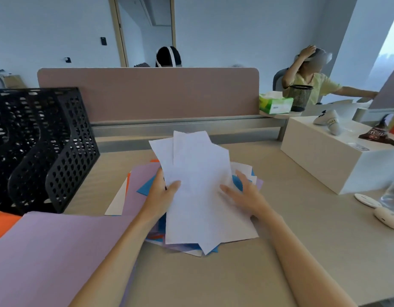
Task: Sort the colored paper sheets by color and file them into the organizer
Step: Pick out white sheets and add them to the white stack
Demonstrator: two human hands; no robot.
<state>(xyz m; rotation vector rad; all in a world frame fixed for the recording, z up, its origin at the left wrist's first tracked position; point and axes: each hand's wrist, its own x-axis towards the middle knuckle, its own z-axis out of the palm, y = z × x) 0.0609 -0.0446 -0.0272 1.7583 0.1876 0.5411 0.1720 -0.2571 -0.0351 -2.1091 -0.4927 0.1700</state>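
Holding a loose bundle of white sheets [198, 185] above the middle of the desk [302, 229], we are gripping it from both sides. Our left hand [162, 193] is pinching the bundle's left edge. Its thumb is lying across the top sheet, and its other fingers are sitting behind the paper, where we cannot tell how they are arranged. Our right hand [242, 193] is gripping the right edge. Its thumb is pressing on the face of the top sheet and one finger is showing just past the edge, while the rest are hidden. The sheets are fanning out unevenly at their far end.

Directly under the bundle, a mixed pile [143, 178] is lying flat on the desk, with blue, lilac, orange and white corners sticking out around it. A large lilac sheet [54, 251] is lying at the near left, beside an orange sheet [1, 224] at the edge of view.

The black mesh organizer [47, 147] is standing at the far left of the desk, well apart from the bundle. A pink divider panel [158, 94] is running along the back of the desk. A white box [324, 160] is sitting to the right, and two small white devices [389, 218] are lying near the right edge.
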